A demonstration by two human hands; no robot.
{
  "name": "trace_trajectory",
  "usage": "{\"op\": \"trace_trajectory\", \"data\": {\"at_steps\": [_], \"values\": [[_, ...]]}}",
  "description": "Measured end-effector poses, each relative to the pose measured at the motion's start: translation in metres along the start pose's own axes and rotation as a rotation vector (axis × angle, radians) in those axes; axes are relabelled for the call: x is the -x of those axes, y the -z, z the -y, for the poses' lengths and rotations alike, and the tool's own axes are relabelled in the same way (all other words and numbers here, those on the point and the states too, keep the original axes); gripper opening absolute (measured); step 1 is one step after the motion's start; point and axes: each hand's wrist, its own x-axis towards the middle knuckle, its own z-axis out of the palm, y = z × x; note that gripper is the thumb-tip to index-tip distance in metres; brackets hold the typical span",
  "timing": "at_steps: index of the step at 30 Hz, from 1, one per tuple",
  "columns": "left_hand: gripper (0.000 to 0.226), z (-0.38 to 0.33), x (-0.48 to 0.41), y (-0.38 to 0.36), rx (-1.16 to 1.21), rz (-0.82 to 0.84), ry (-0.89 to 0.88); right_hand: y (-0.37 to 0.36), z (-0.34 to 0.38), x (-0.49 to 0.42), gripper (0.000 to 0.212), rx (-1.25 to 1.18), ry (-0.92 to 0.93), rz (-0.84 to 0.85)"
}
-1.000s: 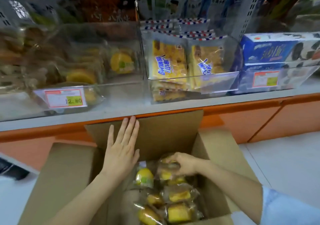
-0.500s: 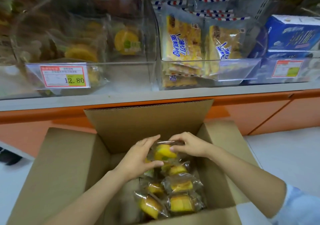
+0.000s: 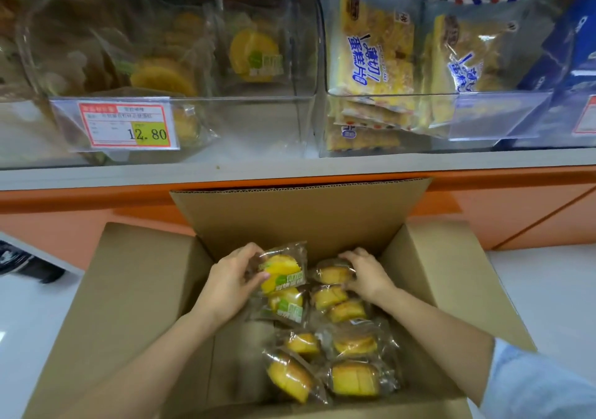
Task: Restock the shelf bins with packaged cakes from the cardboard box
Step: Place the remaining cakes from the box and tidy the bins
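An open cardboard box stands on the floor below the shelf, with several clear-wrapped yellow cakes in its right half. My left hand grips one packaged cake with a green label, held upright near the box's back wall. My right hand is closed over another wrapped cake lying on the pile. Above, a clear shelf bin with a 12.80 price tag holds a few of the same cakes.
To the right, a second clear bin holds yellow cake-slice packets. Blue boxes stand at the far right. The box's back flap stands up against the orange shelf base. White floor lies on both sides.
My left hand came off the back flap and took a green-labelled cake from my right hand. My right hand went back down onto another cake. The view has moved closer to the shelf.
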Motion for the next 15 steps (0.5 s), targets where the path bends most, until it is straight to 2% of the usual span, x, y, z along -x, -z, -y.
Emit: {"op": "trace_trajectory", "data": {"at_steps": [4,11,15], "values": [[0.025,0.006,0.004,-0.001,0.026,-0.005,0.028,-0.001,-0.003,-0.004,0.047,-0.076,-0.035,-0.096],[0.025,0.005,0.006,0.008,0.058,-0.008,0.063,0.011,0.003,0.004,0.021,-0.414,-0.08,-0.166],[0.023,-0.005,0.013,0.022,0.076,-0.047,0.036,0.04,0.019,0.02,0.013,-0.445,0.036,-0.197]]}}
